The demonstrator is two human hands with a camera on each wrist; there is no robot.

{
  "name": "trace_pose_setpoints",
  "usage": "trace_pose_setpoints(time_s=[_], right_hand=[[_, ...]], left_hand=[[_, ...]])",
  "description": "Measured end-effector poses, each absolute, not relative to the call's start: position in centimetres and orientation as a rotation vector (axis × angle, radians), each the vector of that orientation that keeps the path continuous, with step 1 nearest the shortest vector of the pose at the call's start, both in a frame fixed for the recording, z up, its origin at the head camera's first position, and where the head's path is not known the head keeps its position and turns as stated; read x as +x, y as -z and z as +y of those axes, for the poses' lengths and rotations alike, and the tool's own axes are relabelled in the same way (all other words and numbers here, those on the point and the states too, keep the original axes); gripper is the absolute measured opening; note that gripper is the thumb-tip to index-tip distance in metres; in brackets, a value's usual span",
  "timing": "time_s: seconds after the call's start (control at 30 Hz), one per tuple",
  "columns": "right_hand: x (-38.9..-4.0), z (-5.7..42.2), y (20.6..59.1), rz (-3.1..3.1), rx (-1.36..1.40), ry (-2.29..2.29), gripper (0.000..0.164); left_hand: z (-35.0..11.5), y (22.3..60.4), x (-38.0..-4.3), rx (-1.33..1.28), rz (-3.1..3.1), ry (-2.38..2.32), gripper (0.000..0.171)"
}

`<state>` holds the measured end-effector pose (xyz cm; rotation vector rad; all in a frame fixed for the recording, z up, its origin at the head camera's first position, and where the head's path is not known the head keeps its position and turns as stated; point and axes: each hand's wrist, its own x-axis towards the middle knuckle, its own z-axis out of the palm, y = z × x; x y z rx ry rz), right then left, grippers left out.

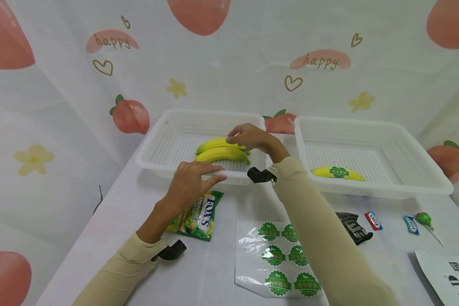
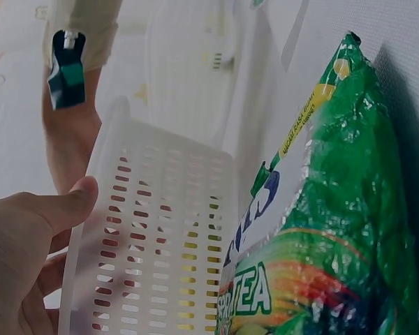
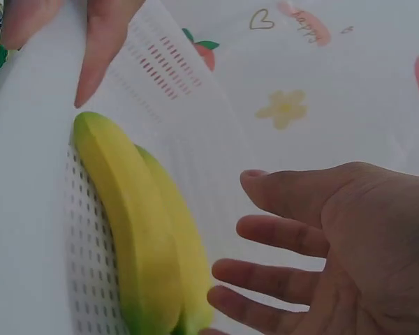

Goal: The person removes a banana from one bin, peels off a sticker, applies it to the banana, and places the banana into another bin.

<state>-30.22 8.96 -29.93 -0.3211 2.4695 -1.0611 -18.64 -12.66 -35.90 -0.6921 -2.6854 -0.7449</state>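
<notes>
Two yellow bananas [image 1: 222, 154] with greenish ends lie side by side in the left white basket [image 1: 199, 114]. Just above their right ends is my right hand [image 1: 248, 137]; in the right wrist view its fingers [image 3: 265, 279] are spread and loosely bent, with nothing between them and the thumb. My left hand [image 1: 189, 180] is at the basket's front rim, thumb on the near side and straight fingers [image 3: 105, 49] over the inner side, thumb and fingers apart. A green FOX'S candy bag [image 1: 202, 216] lies below that hand, partly covered by it.
A second white basket [image 1: 398, 127] on the right holds a banana [image 1: 338, 173] with a green sticker. In front lie a sticker sheet [image 1: 248, 272], a black wrapper [image 1: 353, 227], small red [image 1: 373, 221] and blue [image 1: 411, 225] packets, a lollipop [image 1: 424, 219] and a printed white sheet [image 1: 443, 272].
</notes>
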Motion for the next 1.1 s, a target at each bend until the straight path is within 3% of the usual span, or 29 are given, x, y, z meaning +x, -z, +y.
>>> trace_pose_setpoints(time_s=[0.57, 1.1], right_hand=[[-30.8, 7.1, 31.9, 2.416, -0.211, 1.024, 0.048], [-30.7, 6.5, 32.3, 2.341, -0.134, 0.883, 0.061]], left_hand=[[-12.8, 36.0, -18.6, -0.708, -2.667, 0.744, 0.037], [-12.9, 36.1, -18.6, -0.718, -2.633, 0.765, 0.036]])
